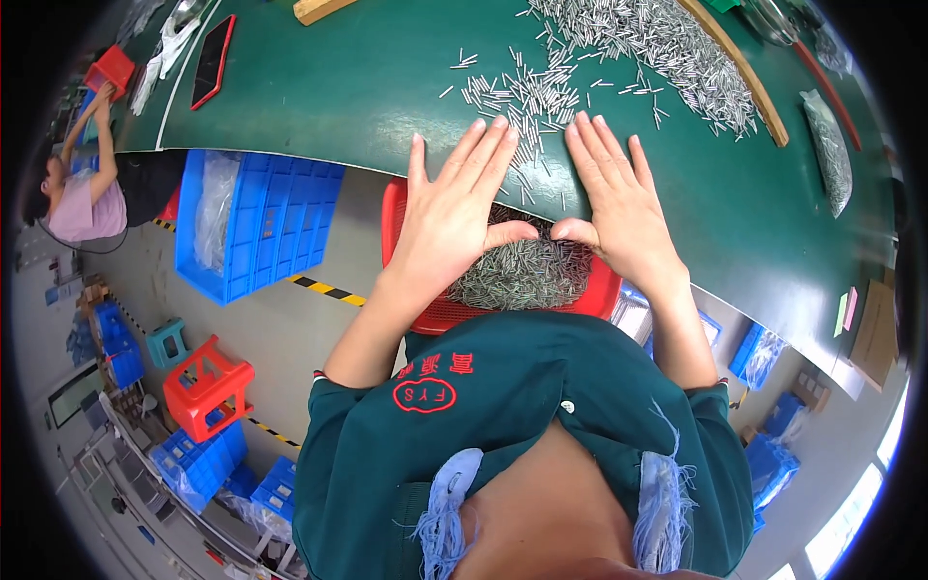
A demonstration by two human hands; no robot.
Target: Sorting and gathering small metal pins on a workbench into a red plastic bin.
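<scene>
Small metal pins (527, 92) lie scattered on the green tabletop (329, 92), some of them between my two hands at its front edge. My left hand (454, 193) rests flat there, fingers stretched forward and thumb pointing inward. Opposite it, my right hand (619, 198) lies with its fingers spread, the fingertips beside the loose pins. The two thumbs nearly meet above a red basket (394, 217) below the edge, which holds a heap of pins (527, 275). Neither hand grips anything.
A large pin pile (657, 43) lies against a wooden strip (739, 68) at the far right. Nearby is a filled plastic bag (826, 155). A red-edged phone (213, 63) lies far left. Blue crates (261, 222) and a red stool (205, 387) stand left; another person (92, 198) works beyond.
</scene>
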